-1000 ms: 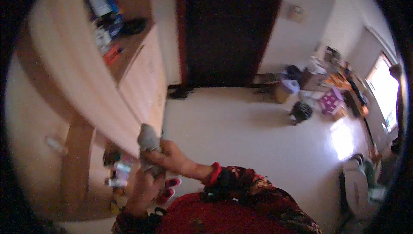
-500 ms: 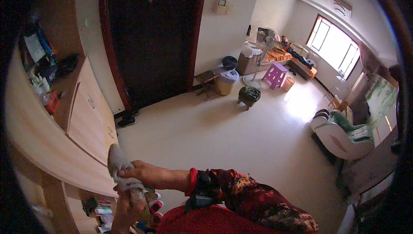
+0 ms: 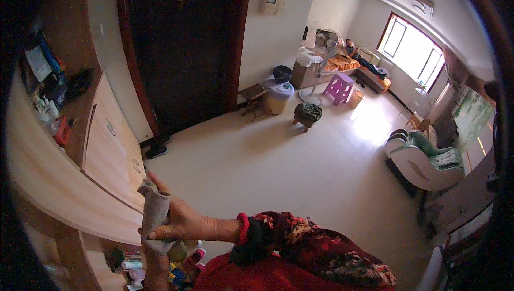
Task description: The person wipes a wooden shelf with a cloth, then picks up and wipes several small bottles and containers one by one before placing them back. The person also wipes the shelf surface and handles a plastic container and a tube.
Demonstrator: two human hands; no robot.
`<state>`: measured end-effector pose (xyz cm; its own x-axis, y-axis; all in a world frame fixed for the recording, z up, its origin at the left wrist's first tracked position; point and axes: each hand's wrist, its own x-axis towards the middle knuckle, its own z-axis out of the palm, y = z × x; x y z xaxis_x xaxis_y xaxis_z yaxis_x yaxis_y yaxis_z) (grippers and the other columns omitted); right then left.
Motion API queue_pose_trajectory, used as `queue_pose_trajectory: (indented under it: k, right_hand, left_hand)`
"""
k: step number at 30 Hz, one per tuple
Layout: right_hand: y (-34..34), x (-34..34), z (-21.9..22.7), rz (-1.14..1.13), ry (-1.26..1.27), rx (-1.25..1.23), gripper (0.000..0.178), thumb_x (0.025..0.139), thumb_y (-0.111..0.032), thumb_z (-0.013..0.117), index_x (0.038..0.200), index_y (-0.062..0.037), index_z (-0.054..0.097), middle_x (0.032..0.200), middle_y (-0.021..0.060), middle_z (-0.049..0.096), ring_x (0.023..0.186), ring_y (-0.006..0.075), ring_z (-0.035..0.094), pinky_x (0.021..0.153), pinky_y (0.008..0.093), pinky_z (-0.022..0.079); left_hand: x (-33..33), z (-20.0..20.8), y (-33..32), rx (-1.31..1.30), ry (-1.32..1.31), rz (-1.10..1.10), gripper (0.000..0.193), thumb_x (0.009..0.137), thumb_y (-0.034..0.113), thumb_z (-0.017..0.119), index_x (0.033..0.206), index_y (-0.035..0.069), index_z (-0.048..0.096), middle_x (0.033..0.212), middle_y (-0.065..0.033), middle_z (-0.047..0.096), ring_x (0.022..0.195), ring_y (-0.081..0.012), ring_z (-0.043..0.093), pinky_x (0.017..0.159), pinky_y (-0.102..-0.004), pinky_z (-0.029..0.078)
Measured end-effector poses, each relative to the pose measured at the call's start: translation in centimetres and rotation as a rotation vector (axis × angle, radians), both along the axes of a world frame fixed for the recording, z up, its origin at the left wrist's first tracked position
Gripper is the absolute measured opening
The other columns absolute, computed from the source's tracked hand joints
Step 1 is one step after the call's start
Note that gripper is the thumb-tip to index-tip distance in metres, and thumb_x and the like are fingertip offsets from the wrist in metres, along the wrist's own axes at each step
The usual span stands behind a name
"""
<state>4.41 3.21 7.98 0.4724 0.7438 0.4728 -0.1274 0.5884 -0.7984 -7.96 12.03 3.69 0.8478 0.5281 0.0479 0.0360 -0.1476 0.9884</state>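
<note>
A grey cloth (image 3: 156, 209) stands up as a narrow, folded strip between my two hands, near the edge of the wooden cabinet. My right hand (image 3: 181, 221) comes across from the right in a floral sleeve with a red cuff. Its thumb presses the lower part of the cloth, while a finger stretches up behind the top. Below it, my left hand (image 3: 154, 256) reaches up from the lower edge and closes round the cloth's bottom end. Most of its fingers are hidden by the cloth and my right hand.
A pale wooden cabinet (image 3: 115, 146) runs along the left, with a red basket (image 3: 62, 131) on top. Bottles (image 3: 131, 265) and shoes (image 3: 194, 259) lie below my hands. Farther off are a dark door (image 3: 182, 50), a small stool (image 3: 307, 115), a purple stool (image 3: 339, 89) and a massage chair (image 3: 425, 162).
The cloth has gone from a loose, bunched shape to a narrower upright strip. My right hand has turned, with a finger now stretched upward. The view has shifted slightly.
</note>
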Motion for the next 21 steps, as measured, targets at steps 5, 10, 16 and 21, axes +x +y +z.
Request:
queue_pose_trajectory:
  k: [5, 10, 16, 21]
  right_hand:
    - [0.5, 0.5, 0.9, 0.187, 0.041, -0.213, 0.06, 0.077, -0.02, 0.073, 0.124, -0.0042, 0.04, 0.107, 0.0047, 0.053, 0.103, 0.0158, 0.05, 0.092, 0.0311, 0.041]
    - [0.9, 2.4, 0.0, 0.097, 0.117, -0.173, 0.037, 0.082, -0.021, 0.066, 0.111, -0.0056, 0.049, 0.096, 0.004, 0.059, 0.087, 0.0133, 0.056, 0.079, 0.0294, 0.048]
    - [1.2, 1.4, 1.7, 0.017, 0.133, -0.491, 0.031, 0.079, -0.021, 0.064, 0.101, -0.0008, 0.055, 0.088, 0.0063, 0.063, 0.08, 0.0148, 0.059, 0.07, 0.029, 0.049]
    - [3.0, 0.0, -0.3, -0.101, 0.105, -0.306, 0.033, 0.078, -0.016, 0.063, 0.104, 0.0, 0.052, 0.101, 0.0106, 0.062, 0.094, 0.0181, 0.059, 0.077, 0.0311, 0.048]
  left_hand:
    - [0.0, -0.4, 0.7, -0.605, -0.233, -0.157, 0.059, 0.092, 0.044, 0.041, 0.133, 0.003, 0.032, 0.122, -0.0144, 0.048, 0.112, -0.0264, 0.049, 0.094, -0.0398, 0.042]
    - [-0.1, 0.1, 1.1, -0.467, -0.116, -0.409, 0.064, 0.083, 0.047, 0.056, 0.123, 0.0, 0.04, 0.106, -0.0128, 0.055, 0.092, -0.0257, 0.058, 0.075, -0.0387, 0.051]
    - [1.0, 1.4, -0.1, -0.153, 0.034, -0.108, 0.046, 0.077, 0.021, 0.067, 0.112, 0.001, 0.046, 0.09, -0.0102, 0.057, 0.072, -0.0188, 0.059, 0.061, -0.0315, 0.052]
    - [3.6, -3.1, 1.9, -0.233, -0.208, 0.165, 0.05, 0.072, 0.012, 0.071, 0.115, 0.002, 0.046, 0.094, -0.0143, 0.058, 0.081, -0.027, 0.059, 0.068, -0.0343, 0.049]
